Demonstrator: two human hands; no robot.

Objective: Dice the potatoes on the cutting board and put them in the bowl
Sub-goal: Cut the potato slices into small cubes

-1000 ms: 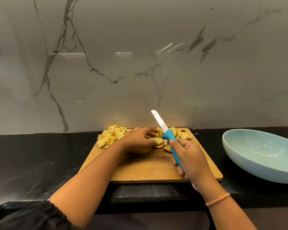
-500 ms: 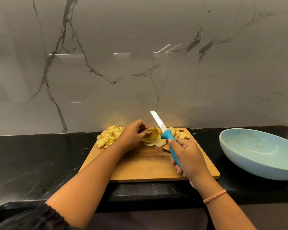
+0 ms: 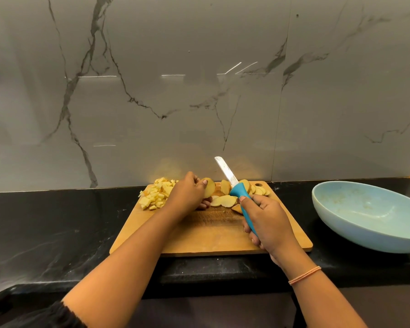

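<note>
Black counter (image 3: 45,233). Blue bowl (image 3: 365,235) sits well right of the right fingers. Wooden cutting board (image 3: 211,237) lies under both hands. Right hand (image 3: 268,223): fingers wrapped round knife (image 3: 225,173) handle, blade tilted up and away. Left hand (image 3: 187,195): thumb and fingers pinch one potato slice (image 3: 209,187), held on edge. Loose slices (image 3: 225,200) lie between both hands' fingertips. Diced pile (image 3: 156,192) is just left of the left fingers.

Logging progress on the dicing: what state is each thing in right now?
left hand, pinches one potato slice
right hand, grips the knife
knife, blade lifted off the cutting board
diced potato, piled on the cutting board
remaining slices, undiced, lying there
bowl, holds no potato
</note>
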